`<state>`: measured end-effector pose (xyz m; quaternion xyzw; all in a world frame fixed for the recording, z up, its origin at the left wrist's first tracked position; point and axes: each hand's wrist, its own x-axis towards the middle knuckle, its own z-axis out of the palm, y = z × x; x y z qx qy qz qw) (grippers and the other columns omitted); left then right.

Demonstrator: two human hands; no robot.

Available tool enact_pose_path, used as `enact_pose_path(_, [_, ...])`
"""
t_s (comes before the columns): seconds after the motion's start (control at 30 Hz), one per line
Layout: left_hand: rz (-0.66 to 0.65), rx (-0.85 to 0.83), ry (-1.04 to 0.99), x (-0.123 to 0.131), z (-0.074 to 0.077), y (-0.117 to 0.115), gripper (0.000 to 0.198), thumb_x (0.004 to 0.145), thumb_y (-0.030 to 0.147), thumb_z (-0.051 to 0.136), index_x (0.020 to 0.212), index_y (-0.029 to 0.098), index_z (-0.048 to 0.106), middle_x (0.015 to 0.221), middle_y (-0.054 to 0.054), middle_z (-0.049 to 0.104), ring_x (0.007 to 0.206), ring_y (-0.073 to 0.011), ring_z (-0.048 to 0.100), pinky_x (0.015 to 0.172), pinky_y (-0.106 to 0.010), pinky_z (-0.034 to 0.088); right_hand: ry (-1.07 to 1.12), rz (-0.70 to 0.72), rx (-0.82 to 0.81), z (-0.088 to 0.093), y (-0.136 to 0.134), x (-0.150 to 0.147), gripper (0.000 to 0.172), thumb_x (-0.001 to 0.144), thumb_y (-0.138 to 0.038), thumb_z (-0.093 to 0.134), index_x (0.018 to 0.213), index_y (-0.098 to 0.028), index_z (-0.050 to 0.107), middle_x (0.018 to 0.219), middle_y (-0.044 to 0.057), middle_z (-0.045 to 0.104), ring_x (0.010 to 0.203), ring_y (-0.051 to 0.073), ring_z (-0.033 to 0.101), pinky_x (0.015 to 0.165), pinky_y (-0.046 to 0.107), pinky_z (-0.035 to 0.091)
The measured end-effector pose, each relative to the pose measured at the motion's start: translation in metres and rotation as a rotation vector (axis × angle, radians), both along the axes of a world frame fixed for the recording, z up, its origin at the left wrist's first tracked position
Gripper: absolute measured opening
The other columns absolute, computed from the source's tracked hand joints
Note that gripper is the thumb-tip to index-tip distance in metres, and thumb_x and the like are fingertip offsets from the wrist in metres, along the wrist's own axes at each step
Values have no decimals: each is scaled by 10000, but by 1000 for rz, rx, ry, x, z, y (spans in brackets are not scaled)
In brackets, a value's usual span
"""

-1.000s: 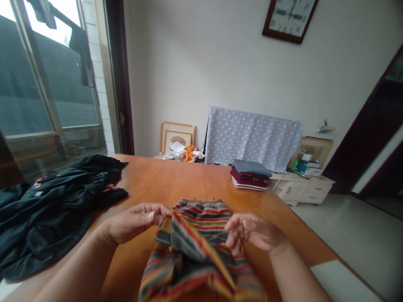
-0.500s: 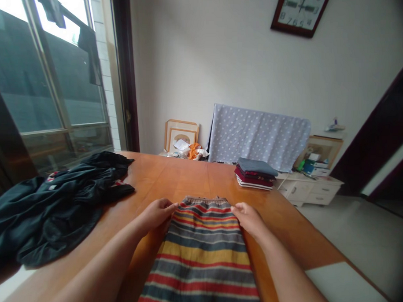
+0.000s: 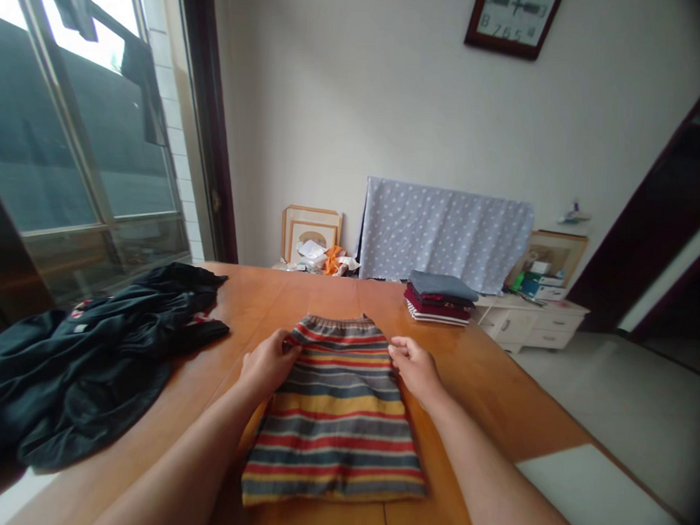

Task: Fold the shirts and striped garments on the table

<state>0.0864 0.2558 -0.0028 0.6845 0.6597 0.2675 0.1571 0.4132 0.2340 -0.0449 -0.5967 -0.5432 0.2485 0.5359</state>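
Note:
A striped skirt (image 3: 339,408) with a gathered elastic waist lies flat on the table, waistband at the far end and hem towards me. Its stripes are red, yellow, grey and dark blue. At the upper left edge, just below the waistband, my left hand (image 3: 271,359) pinches the cloth between thumb and fingers. My right hand (image 3: 416,366) is closed on the opposite edge at about the same height. The fingertips of the left hand are partly hidden.
Dark crumpled clothes (image 3: 111,354) cover the left of the wooden table (image 3: 477,389). A folded clothes stack (image 3: 440,298) sits near its far right edge. Beyond are a polka-dot cloth (image 3: 443,231), framed pictures (image 3: 312,230) and a white cabinet (image 3: 531,326).
The striped skirt has shifted away from me along the table and its whole hem now shows. Both hands moved slightly forward with it, still at its side edges.

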Motion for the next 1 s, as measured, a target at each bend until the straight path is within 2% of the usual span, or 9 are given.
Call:
enact_pose_path(0.1, [39, 0, -82, -11, -6, 7, 462, 848, 623, 554, 1044, 218, 657, 942, -67, 735, 841, -241, 665, 630, -279, 394, 56, -17, -33, 2, -4, 3, 473, 793, -540, 644, 1079, -166, 688, 908, 78, 733, 713, 196, 689, 650, 300, 545])
enact_pose_path(0.23, [-36, -81, -82, -19, -8, 6, 542, 878, 686, 432, 793, 197, 648, 769, -72, 702, 715, -230, 637, 571, -279, 376, 7, -6, -59, 9, -15, 2, 413, 832, -532, 601, 1000, -170, 704, 789, 36, 710, 585, 150, 634, 590, 273, 512])
enact_pose_path(0.37, [-110, -207, -114, -25, -1, -3, 564, 805, 734, 490, 691, 197, 619, 650, -50, 654, 609, -207, 591, 529, -274, 349, -37, 28, -68, 18, -26, -9, 416, 851, -555, 578, 951, -170, 701, 693, 6, 669, 504, 126, 572, 546, 259, 473])
enact_pose_path(0.5, [-200, -262, -217, -29, 4, -11, 408, 742, 601, 614, 710, 195, 607, 620, -12, 615, 576, -175, 557, 522, -257, 348, -78, 134, -59, 25, -38, -21, 396, 891, -549, 558, 940, -176, 682, 686, -9, 640, 523, 121, 564, 559, 248, 461])
enact_pose_path(0.6, [-246, -255, -278, -28, 7, -15, 291, 709, 480, 642, 679, 199, 572, 588, 16, 568, 556, -153, 520, 521, -250, 346, -111, 165, -46, 30, -44, -29, 387, 909, -542, 545, 941, -179, 675, 698, -6, 637, 543, 127, 571, 575, 252, 465])
enact_pose_path(0.73, [-281, -237, -365, -23, 11, -18, 271, 725, 458, 625, 712, 188, 606, 623, 15, 582, 585, -148, 525, 527, -243, 361, -170, 222, -60, 40, -49, -43, 383, 907, -534, 549, 962, -178, 680, 745, 10, 655, 582, 134, 593, 577, 253, 478])
enact_pose_path(0.87, [-315, -292, -483, -17, 10, -20, 253, 757, 423, 610, 792, 175, 647, 671, -9, 631, 588, -156, 555, 498, -236, 369, -191, 327, -99, 58, -55, -63, 369, 897, -513, 570, 1028, -186, 679, 792, 8, 650, 633, 131, 610, 572, 238, 496])
enact_pose_path(1.0, [-314, -297, -502, -13, 6, -19, 272, 765, 417, 616, 855, 165, 661, 667, -11, 628, 560, -152, 546, 474, -234, 374, -149, 416, -243, 70, -57, -92, 364, 898, -531, 584, 953, -177, 648, 798, 15, 655, 609, 120, 626, 519, 218, 487])
